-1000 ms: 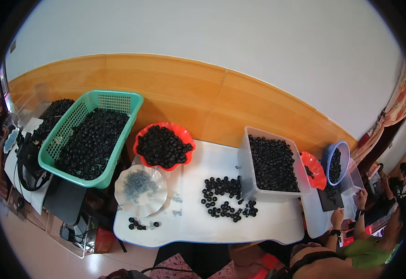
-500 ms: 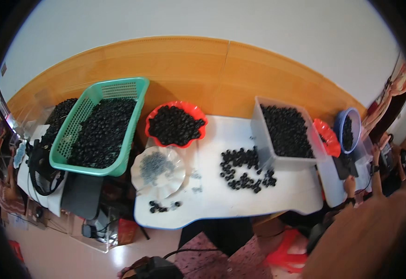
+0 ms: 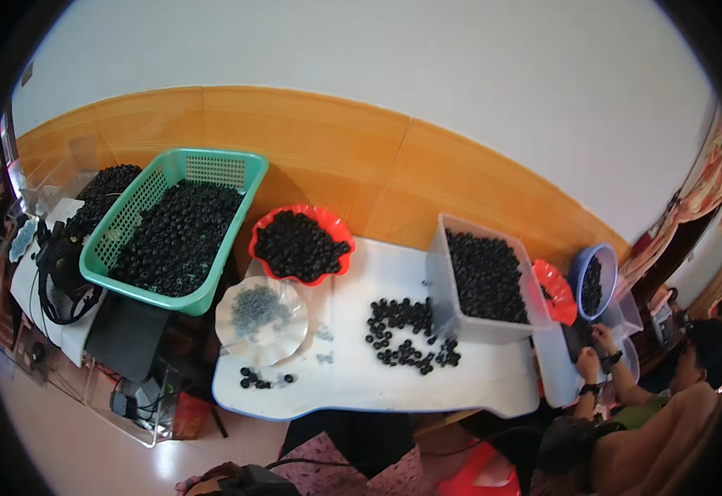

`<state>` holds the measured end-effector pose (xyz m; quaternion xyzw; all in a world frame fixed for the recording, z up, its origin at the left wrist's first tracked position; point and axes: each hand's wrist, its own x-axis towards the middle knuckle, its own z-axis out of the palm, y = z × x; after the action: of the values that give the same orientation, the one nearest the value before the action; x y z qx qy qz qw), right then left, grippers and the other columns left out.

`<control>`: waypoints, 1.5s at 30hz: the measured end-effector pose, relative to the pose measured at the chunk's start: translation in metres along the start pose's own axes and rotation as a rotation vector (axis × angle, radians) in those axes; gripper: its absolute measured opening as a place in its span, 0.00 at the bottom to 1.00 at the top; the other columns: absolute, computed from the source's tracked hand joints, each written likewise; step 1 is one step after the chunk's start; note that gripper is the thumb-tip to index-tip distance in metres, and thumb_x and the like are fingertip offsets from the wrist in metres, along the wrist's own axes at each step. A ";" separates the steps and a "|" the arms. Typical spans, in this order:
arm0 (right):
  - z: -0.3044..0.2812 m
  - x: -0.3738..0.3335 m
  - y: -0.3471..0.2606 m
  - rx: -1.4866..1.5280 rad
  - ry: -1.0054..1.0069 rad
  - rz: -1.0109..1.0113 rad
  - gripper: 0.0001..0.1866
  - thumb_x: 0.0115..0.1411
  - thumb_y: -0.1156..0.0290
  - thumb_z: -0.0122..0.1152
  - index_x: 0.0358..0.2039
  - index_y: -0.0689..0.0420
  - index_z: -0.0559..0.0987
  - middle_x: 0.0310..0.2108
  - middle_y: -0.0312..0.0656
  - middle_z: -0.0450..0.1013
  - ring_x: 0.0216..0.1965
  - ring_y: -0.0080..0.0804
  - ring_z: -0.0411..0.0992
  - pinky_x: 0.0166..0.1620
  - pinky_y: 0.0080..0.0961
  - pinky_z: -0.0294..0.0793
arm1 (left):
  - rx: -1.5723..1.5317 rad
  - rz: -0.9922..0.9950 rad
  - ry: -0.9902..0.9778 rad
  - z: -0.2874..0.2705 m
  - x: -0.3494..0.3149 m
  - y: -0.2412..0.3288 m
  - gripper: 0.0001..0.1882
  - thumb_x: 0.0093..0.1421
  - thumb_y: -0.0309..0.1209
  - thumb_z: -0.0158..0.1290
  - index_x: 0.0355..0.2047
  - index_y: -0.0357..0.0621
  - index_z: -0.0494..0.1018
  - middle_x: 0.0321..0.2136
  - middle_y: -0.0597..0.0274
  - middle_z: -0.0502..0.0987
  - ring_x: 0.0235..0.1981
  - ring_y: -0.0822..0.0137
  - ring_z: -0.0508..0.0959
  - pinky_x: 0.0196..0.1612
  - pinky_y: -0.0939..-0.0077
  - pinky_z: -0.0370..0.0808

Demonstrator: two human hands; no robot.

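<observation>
Below me stands a white table [image 3: 377, 263] with loose small black round pieces [image 3: 404, 314] spread near its middle. Several more [image 3: 255, 380] lie by its front left edge. A white scalloped plate [image 3: 297, 332] bears tiny grey-blue pieces [image 3: 255, 307]. Behind it is a red scalloped bowl [image 3: 340, 225] full of the black pieces. At the lower right, very near, a blurred shape that looks like my raised right hand or forearm [image 3: 662, 442] touches nothing visible; its fingers cannot be made out. My left hand is out of view; a dark device [image 3: 249, 479] shows at the lower edge.
At left, a green basket [image 3: 237, 213] and, at right, a clear plastic box [image 3: 493, 332] hold more black pieces. A red dish [image 3: 561, 307] and a blue-purple basket [image 3: 577, 277] stand further right. There another person's hands [image 3: 596, 351] work over a dark object. A red bag [image 3: 481, 475] is below the table.
My view has turned and tilted, so the table sits further left and lower in it. The blurred shape at lower right has dropped, uncovering the other person. The pieces on the table look unchanged.
</observation>
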<state>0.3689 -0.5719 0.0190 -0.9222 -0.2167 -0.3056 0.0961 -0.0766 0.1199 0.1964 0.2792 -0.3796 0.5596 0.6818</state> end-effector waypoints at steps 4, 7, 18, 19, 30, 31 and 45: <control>-0.062 0.027 -0.023 -0.009 0.043 -0.054 0.04 0.51 0.77 0.47 0.28 0.63 0.66 0.25 0.45 0.64 0.29 0.37 0.66 0.37 0.32 0.67 | -0.034 0.024 0.058 0.002 -0.007 -0.007 0.14 0.68 0.34 0.39 0.39 0.32 0.57 0.26 0.41 0.73 0.18 0.59 0.79 0.12 0.66 0.78; -0.099 0.011 -0.055 0.001 0.034 -0.065 0.04 0.51 0.77 0.48 0.28 0.63 0.66 0.25 0.45 0.64 0.29 0.36 0.66 0.37 0.32 0.67 | -0.040 -0.007 0.105 0.008 -0.014 -0.002 0.14 0.69 0.34 0.38 0.39 0.32 0.57 0.26 0.40 0.74 0.18 0.58 0.79 0.13 0.66 0.78; -0.154 -0.017 -0.086 0.163 0.069 -0.074 0.05 0.51 0.76 0.48 0.28 0.63 0.65 0.25 0.45 0.64 0.29 0.36 0.65 0.37 0.32 0.66 | -0.003 -0.120 0.143 0.020 -0.014 -0.007 0.14 0.69 0.35 0.38 0.40 0.32 0.57 0.27 0.40 0.74 0.19 0.58 0.79 0.13 0.65 0.78; -0.159 -0.039 -0.083 0.182 0.060 -0.064 0.05 0.51 0.76 0.48 0.28 0.63 0.65 0.25 0.45 0.64 0.29 0.36 0.65 0.37 0.32 0.66 | 0.007 -0.146 0.150 0.021 -0.014 0.000 0.14 0.69 0.35 0.38 0.40 0.32 0.57 0.27 0.40 0.74 0.19 0.58 0.79 0.14 0.65 0.78; -0.204 -0.004 -0.161 0.340 0.091 -0.178 0.05 0.51 0.76 0.48 0.27 0.63 0.65 0.25 0.44 0.64 0.29 0.35 0.65 0.36 0.31 0.66 | 0.079 -0.165 0.241 0.048 -0.025 0.005 0.14 0.69 0.35 0.38 0.40 0.33 0.57 0.28 0.39 0.74 0.20 0.57 0.80 0.14 0.64 0.79; -0.208 -0.007 -0.158 0.364 0.093 -0.184 0.05 0.51 0.76 0.48 0.27 0.63 0.65 0.25 0.44 0.64 0.29 0.35 0.65 0.36 0.31 0.66 | 0.093 -0.170 0.243 0.048 -0.024 0.005 0.14 0.69 0.35 0.38 0.40 0.33 0.57 0.28 0.39 0.74 0.20 0.57 0.80 0.14 0.64 0.79; -0.236 -0.036 -0.081 0.697 0.152 -0.293 0.05 0.51 0.76 0.49 0.27 0.63 0.65 0.24 0.44 0.63 0.28 0.34 0.65 0.36 0.30 0.66 | 0.598 -0.738 0.439 0.045 -0.083 -0.048 0.19 0.67 0.36 0.47 0.45 0.27 0.69 0.35 0.45 0.72 0.27 0.72 0.72 0.21 0.83 0.74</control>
<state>0.1832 -0.5857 0.1884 -0.7682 -0.4294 -0.2915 0.3749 -0.0464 0.0275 0.1544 0.4531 0.0723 0.4113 0.7876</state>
